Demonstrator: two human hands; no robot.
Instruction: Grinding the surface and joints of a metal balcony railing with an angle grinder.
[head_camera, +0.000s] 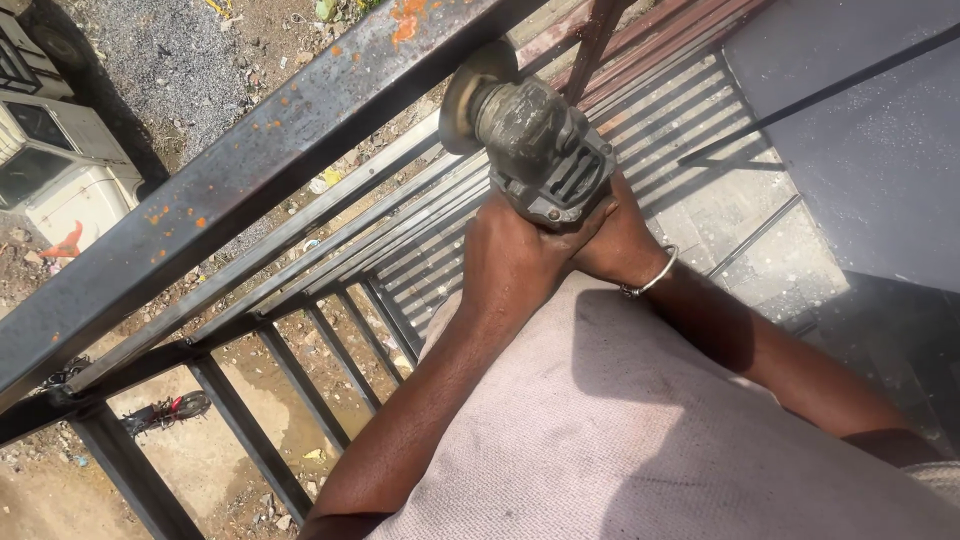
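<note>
Both hands clench the angle grinder (540, 150): left hand (515, 255) wraps the rear of the body, right hand (620, 240) just beside it. Disc (470, 95) sits beyond the fingertips, at the railing top bar (250, 170).

Risk: disc looks unguarded; if it snags the bar, kickback toward the fingers. Long drop below railing; a slipped grip loses the tool.

Dull scuffed metal grinder (540, 150), rust-flecked railing (250, 170)

Both hands (560, 245) on angle grinder (535, 145)
</note>
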